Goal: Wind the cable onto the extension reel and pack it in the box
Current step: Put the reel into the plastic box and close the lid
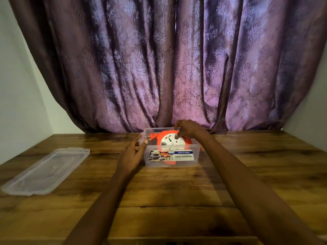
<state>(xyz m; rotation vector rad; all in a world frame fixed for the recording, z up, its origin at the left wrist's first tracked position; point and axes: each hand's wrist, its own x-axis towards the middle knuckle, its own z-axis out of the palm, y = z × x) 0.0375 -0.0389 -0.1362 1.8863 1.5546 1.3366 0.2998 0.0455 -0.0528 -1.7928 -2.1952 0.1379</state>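
Reel seated in the box, lid not yet on

The round orange-and-white plastic extension reel (170,139) lies flat, socket face up, inside the clear rectangular plastic box (171,157) at the far middle of the wooden worktop (177,191). The right hand (187,129) rests directly over it, fingers curled on its far rim. The left hand (133,152) touches the box's left wall, fingers loosely straight. The clear flat plastic lid (46,171) lies well apart to the left, its long axis angled away, so the left hand is nearer it; 1 purple patterned curtain (168,59) hangs behind.
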